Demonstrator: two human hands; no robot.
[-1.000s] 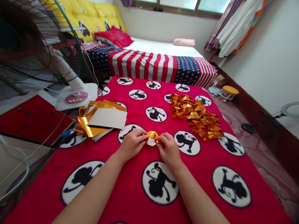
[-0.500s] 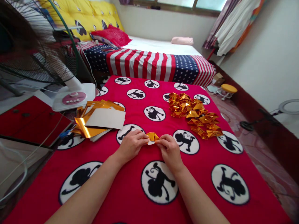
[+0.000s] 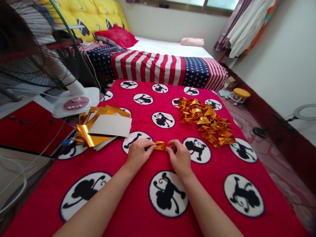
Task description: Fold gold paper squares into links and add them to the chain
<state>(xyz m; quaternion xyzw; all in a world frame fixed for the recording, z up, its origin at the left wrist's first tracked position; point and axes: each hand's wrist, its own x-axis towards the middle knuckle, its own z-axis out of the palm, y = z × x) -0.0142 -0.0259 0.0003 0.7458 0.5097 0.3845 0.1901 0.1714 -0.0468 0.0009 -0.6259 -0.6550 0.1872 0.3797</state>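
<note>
A small folded piece of gold foil paper point(image 3: 161, 145) is between my two hands, just above or on the red cloth point(image 3: 118, 204) with monkey circles. My left hand point(image 3: 140, 152) pinches its left end between thumb and fingers. At its right end, my right hand point(image 3: 179, 156) has its thumb and fingertips closed on the edge. To the right lie several folded gold paper ingots point(image 3: 209, 120) in a cluster. A loose stack of gold foil sheets point(image 3: 90, 140) lies to the left, with a pale sheet point(image 3: 111, 125) face up on top.
A standing fan with a white base point(image 3: 76, 102) is beside the table's left edge, near a red cabinet point(image 3: 32, 126). Behind the table is a bed with a striped, starred cover point(image 3: 148, 65). A yellow stool point(image 3: 241, 93) stands at the right on the floor.
The gold paper between my hands has turned or folded: its white underside showed at the front, and now gold faces me. My fingers have shifted slightly around its ends.
</note>
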